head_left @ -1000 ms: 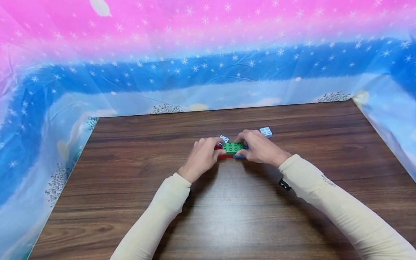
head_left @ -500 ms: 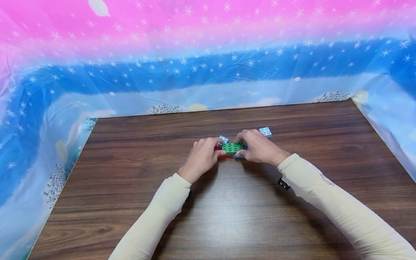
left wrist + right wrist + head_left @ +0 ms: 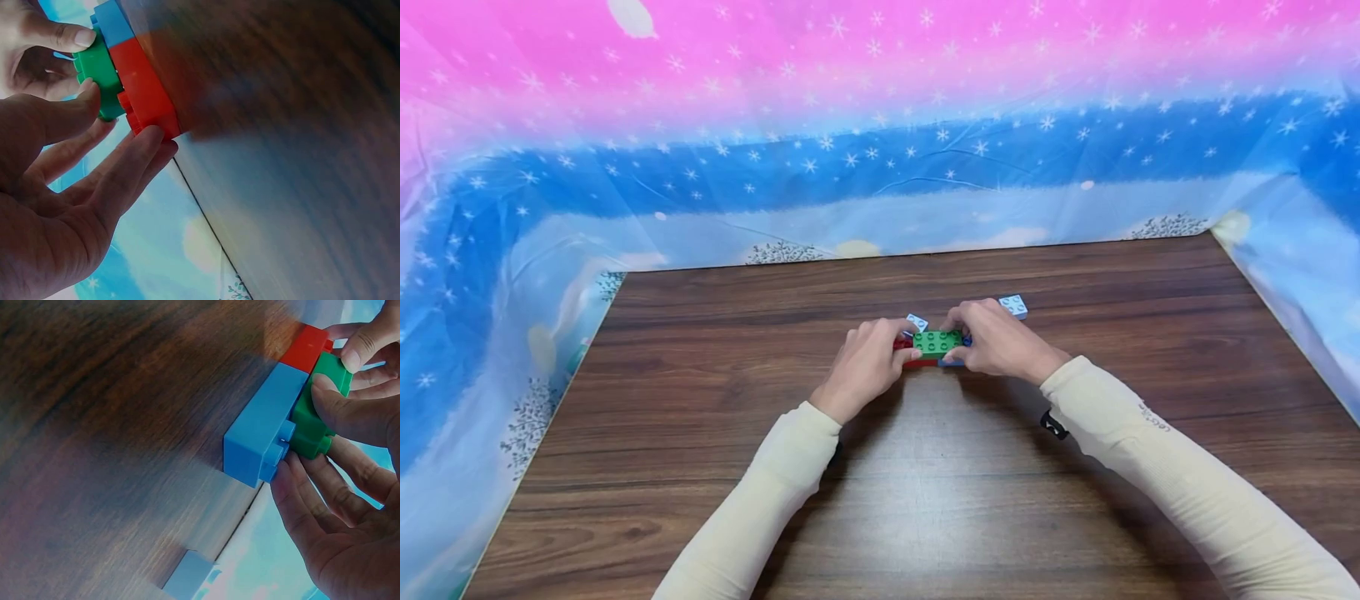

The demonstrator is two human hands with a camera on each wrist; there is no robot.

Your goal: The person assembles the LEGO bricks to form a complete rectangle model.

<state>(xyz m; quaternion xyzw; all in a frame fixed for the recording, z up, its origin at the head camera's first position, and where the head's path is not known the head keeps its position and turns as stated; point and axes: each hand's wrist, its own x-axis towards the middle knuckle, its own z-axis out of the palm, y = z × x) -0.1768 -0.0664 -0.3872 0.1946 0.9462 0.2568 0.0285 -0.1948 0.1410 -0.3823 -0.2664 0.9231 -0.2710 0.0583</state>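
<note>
A green toy building brick [image 3: 937, 343] spans the joint between a red brick [image 3: 142, 84] and a blue brick [image 3: 265, 419], which stand end to end on the table. My left hand [image 3: 867, 362] pinches the green brick's left end between thumb and fingers. In the left wrist view, other fingertips of that hand touch the red brick's end. At the opposite end, my right hand [image 3: 1000, 337] pinches the green brick the same way, its lower fingers close to the blue brick's studs. Whether the green brick is fully pressed down, I cannot tell.
Just behind the bricks lies a small pale brick [image 3: 916, 321], partly hidden by the left fingers. Another pale blue brick [image 3: 1012, 307] sits beyond the right hand. A snowflake-patterned cloth [image 3: 850, 158] borders the wooden table [image 3: 700, 433] at the back and sides.
</note>
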